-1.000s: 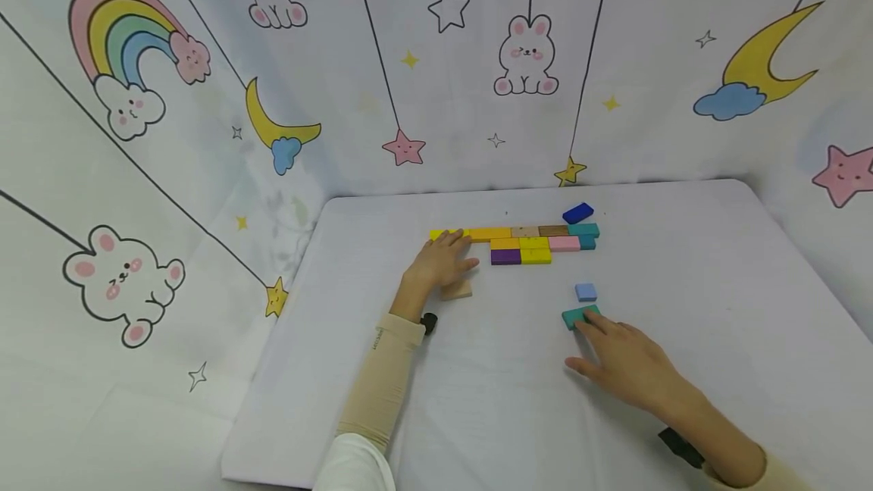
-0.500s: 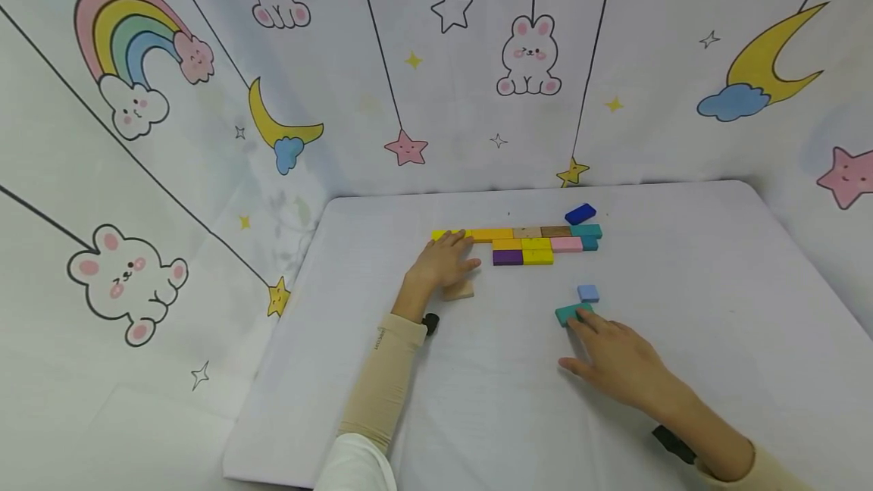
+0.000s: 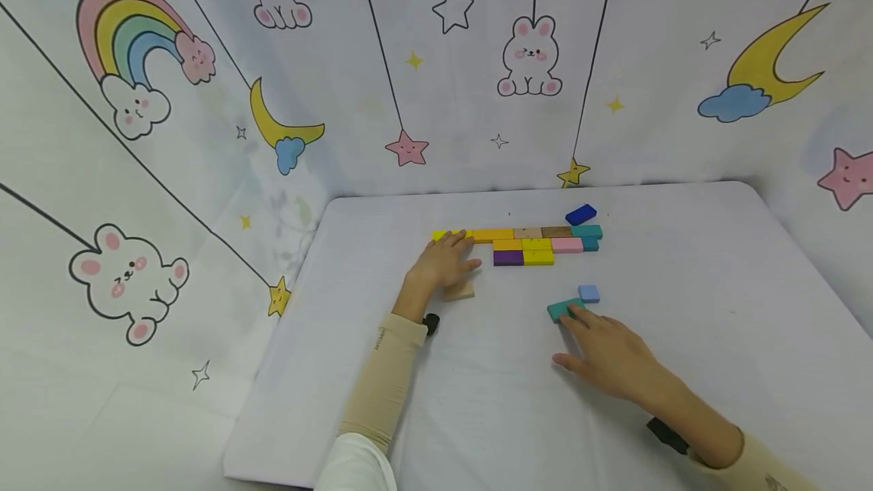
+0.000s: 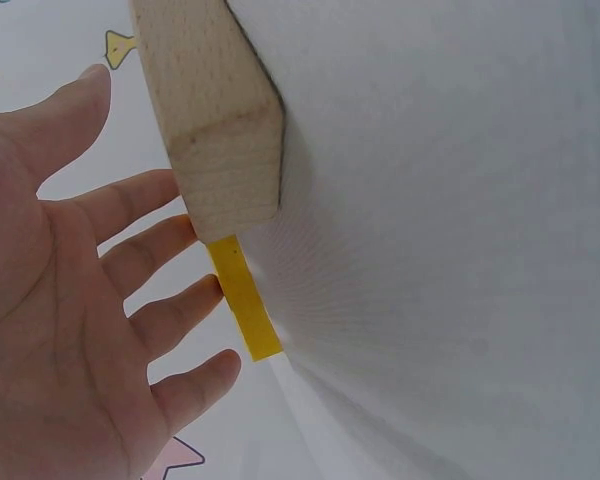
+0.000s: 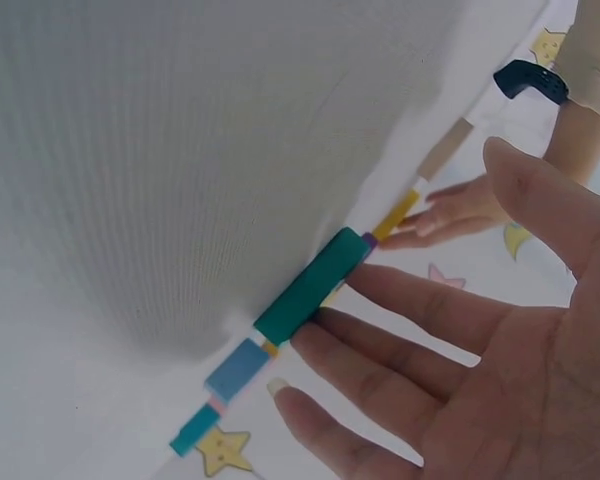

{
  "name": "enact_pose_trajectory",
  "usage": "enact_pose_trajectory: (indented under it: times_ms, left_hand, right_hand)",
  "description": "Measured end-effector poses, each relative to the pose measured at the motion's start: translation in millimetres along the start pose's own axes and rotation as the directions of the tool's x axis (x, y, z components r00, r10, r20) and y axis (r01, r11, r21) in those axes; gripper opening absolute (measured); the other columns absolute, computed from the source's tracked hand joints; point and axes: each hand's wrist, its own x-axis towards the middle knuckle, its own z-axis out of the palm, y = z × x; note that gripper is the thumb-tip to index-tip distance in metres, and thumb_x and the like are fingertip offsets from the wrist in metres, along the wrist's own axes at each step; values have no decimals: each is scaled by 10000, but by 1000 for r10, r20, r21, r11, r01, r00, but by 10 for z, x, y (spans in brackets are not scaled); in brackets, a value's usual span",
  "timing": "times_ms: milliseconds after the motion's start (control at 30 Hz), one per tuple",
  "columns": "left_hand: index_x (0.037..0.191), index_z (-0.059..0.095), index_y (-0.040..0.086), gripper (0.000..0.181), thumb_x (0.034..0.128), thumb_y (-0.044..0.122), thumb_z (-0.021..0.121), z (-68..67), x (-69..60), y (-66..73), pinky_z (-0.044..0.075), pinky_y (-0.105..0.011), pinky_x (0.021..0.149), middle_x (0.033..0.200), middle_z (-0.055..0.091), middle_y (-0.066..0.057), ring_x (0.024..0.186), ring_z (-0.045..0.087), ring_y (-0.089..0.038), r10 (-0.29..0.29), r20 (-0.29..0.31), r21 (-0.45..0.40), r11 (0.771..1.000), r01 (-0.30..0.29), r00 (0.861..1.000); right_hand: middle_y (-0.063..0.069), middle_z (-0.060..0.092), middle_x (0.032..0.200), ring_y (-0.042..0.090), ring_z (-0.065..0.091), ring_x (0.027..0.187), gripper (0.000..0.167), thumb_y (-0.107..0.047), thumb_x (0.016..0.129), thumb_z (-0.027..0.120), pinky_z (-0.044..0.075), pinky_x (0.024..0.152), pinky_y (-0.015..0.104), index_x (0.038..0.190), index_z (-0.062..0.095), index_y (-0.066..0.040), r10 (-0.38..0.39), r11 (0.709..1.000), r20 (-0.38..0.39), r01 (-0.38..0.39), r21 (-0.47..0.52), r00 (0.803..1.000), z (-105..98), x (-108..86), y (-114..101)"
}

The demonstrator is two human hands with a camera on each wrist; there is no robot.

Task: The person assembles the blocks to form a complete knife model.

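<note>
My right hand [image 3: 614, 354] touches the top of a teal block [image 3: 562, 311] with its fingertips, fingers extended and thumb apart. In the right wrist view the same teal block [image 5: 312, 287] lies flat beside those fingers. Just behind it is a small light blue block [image 3: 589, 294]. At the left end of the block rows, my left hand [image 3: 443, 260] rests its straight fingers on a yellow block [image 3: 438, 235]. A plain wooden block [image 3: 459, 291] lies by that wrist, partly hidden; in the left wrist view the wooden block [image 4: 215, 110] stands nearest the camera.
Rows of flat blocks lie edge to edge at the middle back: orange [image 3: 492, 234], brown [image 3: 555, 232], pink [image 3: 567, 245], purple [image 3: 508, 258] and others. A dark blue block [image 3: 580, 214] lies apart behind them. Printed cloth walls border the white table [image 3: 682, 264].
My right hand has slid the teal block to the left and slightly away from me, and it now lies left of the light blue block. The left hand has stayed in place.
</note>
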Motion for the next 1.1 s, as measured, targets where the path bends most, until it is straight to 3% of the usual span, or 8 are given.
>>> enact_pose_trajectory:
  times_ms: [467, 1100]
  left_hand:
    - [1638, 365, 172, 669, 1090, 545, 450, 30, 18, -14, 190, -550, 1285, 1724, 253, -64, 1592, 207, -313, 5, -5, 11, 1000, -5, 1000]
    - [1635, 372, 182, 664, 1088, 550, 450, 23, 12, -16, 195, -557, 1282, 1725, 251, -57, 1592, 205, -311, 4, 3, 10, 1000, -5, 1000]
  right_hand:
    - [284, 561, 1466, 473, 574, 1313, 711, -481, 909, 789, 509, 1033, 632, 1392, 637, 19, -44, 999, -25, 43, -31, 999, -3, 130, 25]
    - [264, 550, 1490, 456, 504, 1392, 725, -482, 908, 789, 393, 1101, 723, 1436, 613, -18, -21, 997, 8, 21, -69, 1000, -19, 304, 49]
